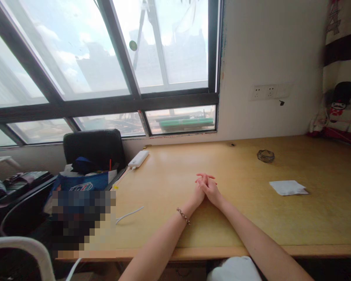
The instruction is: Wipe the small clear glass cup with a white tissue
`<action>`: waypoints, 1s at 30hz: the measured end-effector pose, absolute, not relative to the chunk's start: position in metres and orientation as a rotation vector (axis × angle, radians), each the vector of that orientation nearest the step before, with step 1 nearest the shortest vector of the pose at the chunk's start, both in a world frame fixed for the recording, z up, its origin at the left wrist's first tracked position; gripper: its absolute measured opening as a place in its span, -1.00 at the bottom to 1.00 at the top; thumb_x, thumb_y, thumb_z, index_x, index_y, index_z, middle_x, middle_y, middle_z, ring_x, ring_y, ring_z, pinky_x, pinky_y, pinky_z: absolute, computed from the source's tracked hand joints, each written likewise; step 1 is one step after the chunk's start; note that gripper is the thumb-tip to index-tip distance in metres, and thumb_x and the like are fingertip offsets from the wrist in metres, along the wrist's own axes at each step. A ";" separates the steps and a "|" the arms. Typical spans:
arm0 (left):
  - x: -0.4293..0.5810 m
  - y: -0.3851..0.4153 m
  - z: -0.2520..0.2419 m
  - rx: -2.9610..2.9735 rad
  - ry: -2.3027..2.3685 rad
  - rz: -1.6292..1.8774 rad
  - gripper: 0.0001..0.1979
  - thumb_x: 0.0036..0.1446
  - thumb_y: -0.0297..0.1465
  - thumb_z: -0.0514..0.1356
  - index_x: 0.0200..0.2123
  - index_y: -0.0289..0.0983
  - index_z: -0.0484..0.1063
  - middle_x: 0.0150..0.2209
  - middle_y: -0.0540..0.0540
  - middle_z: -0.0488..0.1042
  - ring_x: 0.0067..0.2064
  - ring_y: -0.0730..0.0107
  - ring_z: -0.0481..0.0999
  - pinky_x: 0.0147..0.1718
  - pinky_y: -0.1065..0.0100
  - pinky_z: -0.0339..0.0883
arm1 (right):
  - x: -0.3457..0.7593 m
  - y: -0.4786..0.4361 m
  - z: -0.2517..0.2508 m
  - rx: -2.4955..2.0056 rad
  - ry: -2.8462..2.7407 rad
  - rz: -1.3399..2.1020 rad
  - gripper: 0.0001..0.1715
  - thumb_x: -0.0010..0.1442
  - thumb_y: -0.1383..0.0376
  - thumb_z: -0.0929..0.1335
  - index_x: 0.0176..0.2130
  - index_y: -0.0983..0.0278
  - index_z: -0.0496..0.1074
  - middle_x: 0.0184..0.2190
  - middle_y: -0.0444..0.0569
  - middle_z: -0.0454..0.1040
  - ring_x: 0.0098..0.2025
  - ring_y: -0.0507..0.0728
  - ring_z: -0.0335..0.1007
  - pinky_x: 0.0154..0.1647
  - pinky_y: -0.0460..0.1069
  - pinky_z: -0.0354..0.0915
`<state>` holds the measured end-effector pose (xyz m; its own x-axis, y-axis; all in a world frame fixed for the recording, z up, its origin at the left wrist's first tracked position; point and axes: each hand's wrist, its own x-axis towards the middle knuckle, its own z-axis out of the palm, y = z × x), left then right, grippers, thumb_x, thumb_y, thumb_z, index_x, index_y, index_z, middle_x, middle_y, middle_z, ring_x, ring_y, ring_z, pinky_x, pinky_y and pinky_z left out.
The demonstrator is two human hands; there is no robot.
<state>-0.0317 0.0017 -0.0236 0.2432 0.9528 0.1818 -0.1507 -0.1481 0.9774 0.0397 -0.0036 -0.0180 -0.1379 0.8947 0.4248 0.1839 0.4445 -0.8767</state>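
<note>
My left hand (197,193) and my right hand (213,190) are clasped over the middle of the table (163,226), their fingers laced together. Both hands look closed on each other, and I see no object between them; the palms are hidden. A braided bracelet (183,216) circles my left wrist. Off to the right of my hands lies a folded white tissue (288,187). Farther back on that side sits a coil of thin dark wire (265,156).
A white power bank (138,159) with a cable plugged in lies at the table's left edge. Beyond that edge stands a black chair (93,146) with a blue bag (78,187). Wall sockets (263,92) are above the table's back edge. A white cable end (131,213) rests nearer.
</note>
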 end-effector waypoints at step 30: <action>-0.047 0.002 -0.019 2.316 1.515 1.133 -0.61 0.15 -0.25 -0.06 -0.64 -0.31 0.24 -0.71 0.06 0.18 -0.65 0.59 0.07 -0.62 0.51 -0.10 | 0.191 0.011 -0.031 -2.168 -1.095 -0.436 -0.27 0.01 0.19 0.26 0.10 0.51 0.05 0.13 0.49 -0.17 0.16 0.57 -0.34 -0.02 0.39 -0.16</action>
<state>-0.0471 0.0018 -0.0192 0.2043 0.8375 0.5068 0.7230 -0.4781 0.4986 0.1905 0.0111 -0.0307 0.5937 0.5838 0.5538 0.8047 -0.4306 -0.4088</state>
